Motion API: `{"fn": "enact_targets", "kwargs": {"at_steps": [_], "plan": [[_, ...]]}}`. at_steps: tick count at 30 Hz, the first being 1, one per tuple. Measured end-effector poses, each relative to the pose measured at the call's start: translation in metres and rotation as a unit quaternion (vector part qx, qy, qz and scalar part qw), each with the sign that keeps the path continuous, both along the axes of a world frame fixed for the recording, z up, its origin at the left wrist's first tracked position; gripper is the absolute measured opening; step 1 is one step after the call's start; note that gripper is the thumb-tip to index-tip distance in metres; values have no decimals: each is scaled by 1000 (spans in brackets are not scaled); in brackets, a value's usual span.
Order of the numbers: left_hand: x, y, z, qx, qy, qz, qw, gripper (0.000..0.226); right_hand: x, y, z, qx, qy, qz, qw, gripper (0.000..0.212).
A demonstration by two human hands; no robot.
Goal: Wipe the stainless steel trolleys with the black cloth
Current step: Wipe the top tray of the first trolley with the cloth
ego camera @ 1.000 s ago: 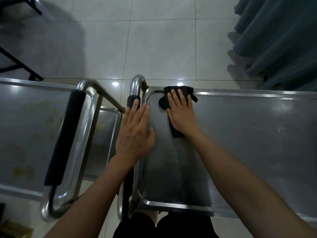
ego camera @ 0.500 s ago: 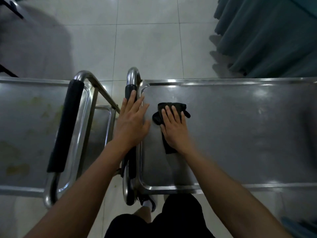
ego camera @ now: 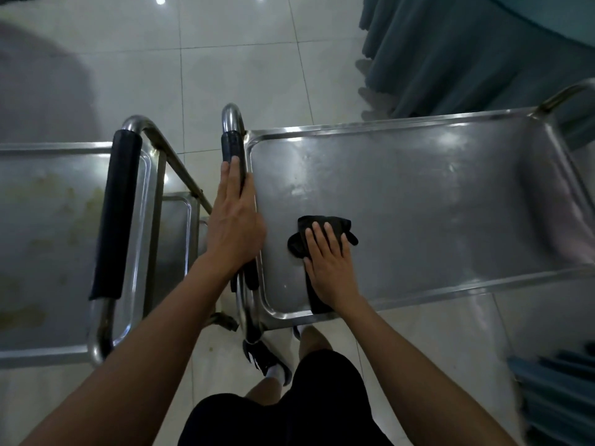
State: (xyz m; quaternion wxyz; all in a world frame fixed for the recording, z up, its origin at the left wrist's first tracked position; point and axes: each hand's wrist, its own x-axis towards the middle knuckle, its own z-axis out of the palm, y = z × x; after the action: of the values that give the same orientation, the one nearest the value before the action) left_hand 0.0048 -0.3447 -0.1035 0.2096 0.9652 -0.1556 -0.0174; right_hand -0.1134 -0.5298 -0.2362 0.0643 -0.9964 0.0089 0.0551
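Observation:
Two stainless steel trolleys stand side by side. On the top tray of the right trolley (ego camera: 418,188) my right hand (ego camera: 328,262) presses flat on the black cloth (ego camera: 317,226), near the tray's front left corner. Part of the cloth is hidden under the palm. My left hand (ego camera: 233,220) rests, fingers together, on the black-padded handle (ego camera: 232,146) of the right trolley. The left trolley (ego camera: 48,220) has yellowish stains on its top and its own black-padded handle (ego camera: 117,214).
Pale floor tiles (ego camera: 225,75) lie beyond the trolleys. A teal curtain (ego camera: 467,53) hangs at the far right, close to the right trolley's far corner. More teal fabric (ego camera: 557,397) sits at the lower right. My legs and a black shoe (ego camera: 267,362) are below the trolley.
My right hand has slid the cloth from the far left corner of the tray toward the near edge. My left hand has shifted along the handle, fingers now closer together.

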Motion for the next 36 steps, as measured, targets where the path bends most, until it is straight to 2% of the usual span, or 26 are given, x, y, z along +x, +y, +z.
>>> {"fn": "enact_targets", "kwargs": {"at_steps": [7, 16, 22, 36], "plan": [[2, 1, -5, 14, 0, -14, 1000, 72, -23, 25, 3, -6, 2, -16, 1000, 64], [3, 1, -7, 11, -2, -20, 1000, 72, -16, 78, 5, 40, 4, 16, 999, 64], [4, 1, -9, 1, 1, -10, 1000, 71, -10, 82, 5, 50, -1, 13, 999, 64], [5, -1, -6, 2, 2, -6, 1000, 68, 83, 66, 4, 61, -12, 45, 997, 69]]}}
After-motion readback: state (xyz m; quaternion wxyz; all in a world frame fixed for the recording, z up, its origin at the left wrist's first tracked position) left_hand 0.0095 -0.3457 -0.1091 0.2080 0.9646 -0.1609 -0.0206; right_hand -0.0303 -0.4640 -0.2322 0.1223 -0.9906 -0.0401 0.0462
